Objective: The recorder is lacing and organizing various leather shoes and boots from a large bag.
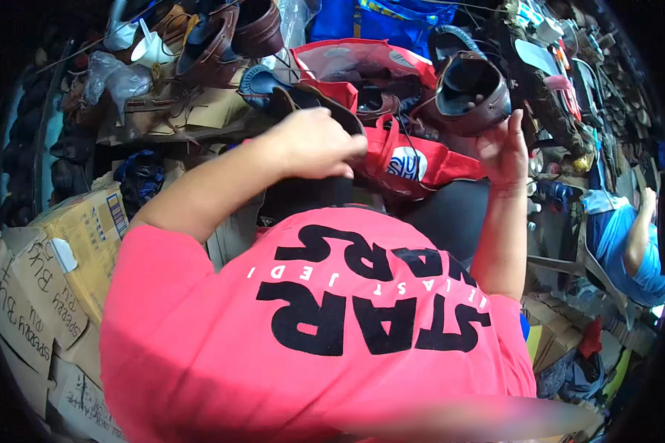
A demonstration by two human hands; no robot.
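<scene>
The right hand (504, 151) is at the outer side of a brown shoe (488, 111), palm turned inward; its grip seems clamped on the shoe's wall, with what look like fingertips inside the opening. The shoe is above the right end of a red bag (451, 164). Its opening faces up toward the head; its long axis seems to run away from the person, strongly foreshortened, and the toe end cannot be told for sure.

The left hand (314, 144) has its fingers curled together beside a dark shoe (340, 111), near the bag's left side; whether that grip is clamped on anything cannot be told. This shoe's direction is mostly hidden too.

The brown shoe could tip or slip if the wall hold is shallow, and the bag's handle (390, 136) could snag a low finger. Another shoe (373, 102) shows within the bag.

Farther out are a white scoop (152, 49), a blue bag (380, 22), a cardboard box (85, 251) and, right, a co-worker (622, 251) in blue.
</scene>
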